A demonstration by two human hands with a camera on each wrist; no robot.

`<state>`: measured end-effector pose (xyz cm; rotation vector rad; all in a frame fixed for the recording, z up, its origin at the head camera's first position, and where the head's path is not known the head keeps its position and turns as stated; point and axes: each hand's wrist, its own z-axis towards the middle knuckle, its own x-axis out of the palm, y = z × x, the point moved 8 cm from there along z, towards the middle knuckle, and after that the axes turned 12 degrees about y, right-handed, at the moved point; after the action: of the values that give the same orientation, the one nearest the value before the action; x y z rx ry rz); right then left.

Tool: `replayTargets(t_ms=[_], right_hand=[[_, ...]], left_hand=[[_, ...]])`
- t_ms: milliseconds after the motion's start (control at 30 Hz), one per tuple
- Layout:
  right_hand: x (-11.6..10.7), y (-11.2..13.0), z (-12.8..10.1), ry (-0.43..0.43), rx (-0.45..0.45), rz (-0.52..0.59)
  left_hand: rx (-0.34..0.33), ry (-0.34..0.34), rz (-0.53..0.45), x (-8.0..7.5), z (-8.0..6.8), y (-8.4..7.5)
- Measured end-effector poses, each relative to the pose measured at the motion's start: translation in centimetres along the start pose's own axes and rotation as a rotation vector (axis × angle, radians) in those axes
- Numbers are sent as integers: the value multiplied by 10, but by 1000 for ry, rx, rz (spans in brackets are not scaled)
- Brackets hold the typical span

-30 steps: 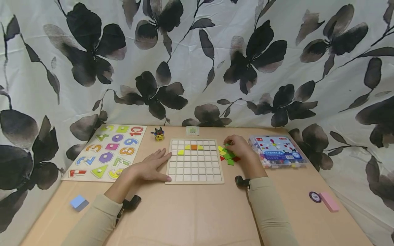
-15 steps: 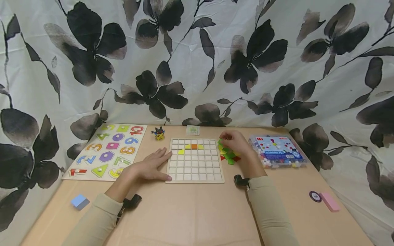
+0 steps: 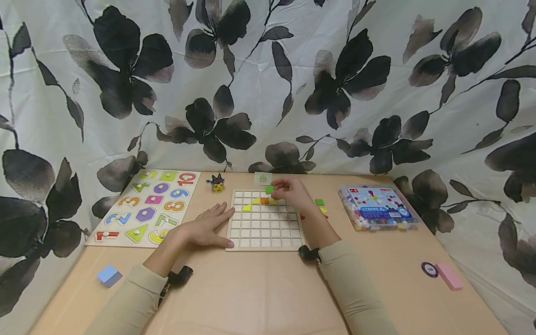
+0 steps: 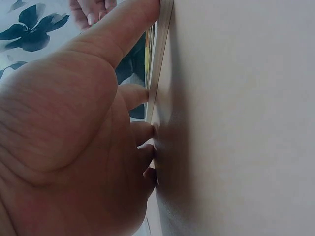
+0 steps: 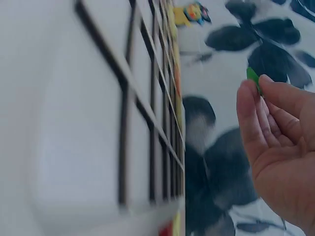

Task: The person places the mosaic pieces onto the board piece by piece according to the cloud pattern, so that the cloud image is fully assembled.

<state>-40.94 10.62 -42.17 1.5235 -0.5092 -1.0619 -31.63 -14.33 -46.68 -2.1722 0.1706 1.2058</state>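
Observation:
A white grid board [image 3: 264,228] lies in the middle of the table, with yellow and orange tiles [image 3: 264,201] in its second row. My right hand [image 3: 288,191] hovers over the board's far right part and pinches a green tile [image 3: 269,189] [image 5: 252,77] between thumb and fingers. My left hand [image 3: 208,226] lies flat on the table with straight fingers against the board's left edge [image 4: 158,73]. Loose green, yellow and red tiles [image 3: 320,205] sit right of the board.
A number puzzle board [image 3: 146,207] lies at the left, a small toy figure [image 3: 217,182] and a card [image 3: 262,178] behind the grid. A clear plastic box [image 3: 378,207] stands at the right. A blue block [image 3: 109,275], a pink block [image 3: 449,275] and a round disc [image 3: 429,269] lie nearer.
My right hand has left the loose tile pile and moved left over the board with a green tile pinched in it. My left hand has stayed put.

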Motion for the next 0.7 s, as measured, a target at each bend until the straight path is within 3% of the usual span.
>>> replayTargets(t_ms=[333, 533, 700], right_hand=[[42, -9, 12, 118, 22, -309], [53, -8, 16, 135, 0, -388], [58, -10, 18, 140, 37, -419]], left_hand=[[-8, 8, -1, 0, 1, 1], [-11, 6, -8, 0, 0, 1], [0, 1, -8, 0, 0, 1]])
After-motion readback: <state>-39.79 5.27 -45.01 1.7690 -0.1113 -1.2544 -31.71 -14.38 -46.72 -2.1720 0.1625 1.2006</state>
